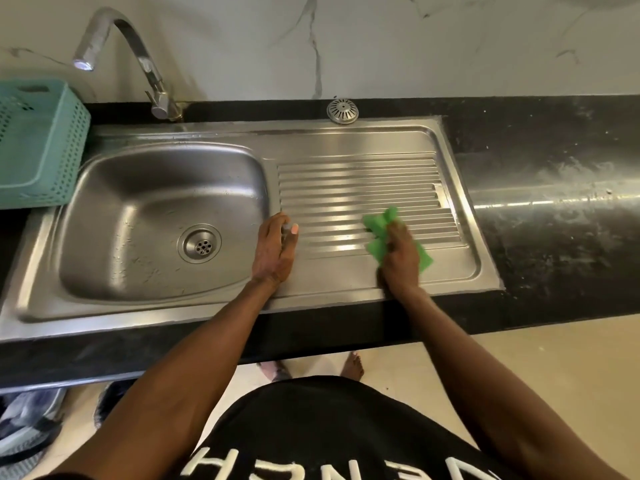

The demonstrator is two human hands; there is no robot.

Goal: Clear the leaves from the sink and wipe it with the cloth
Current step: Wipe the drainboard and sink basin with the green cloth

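Note:
A steel sink (104,306) with a basin on the left and a ribbed drainboard (356,181) on the right fills the middle of the view. My right hand (398,261) presses a crumpled green cloth (377,225) onto the near right part of the drainboard. My left hand (275,249) rests on the steel between basin and drainboard, fingers curled; whether it holds anything is hidden. No leaves show in the basin, whose drain (200,243) sits bare.
A teal perforated basket (45,147) stands on the sink's left edge. The curved tap (138,60) rises behind the basin. A round metal strainer (343,110) lies behind the drainboard. Black countertop (554,188) stretches to the right, below a marble wall.

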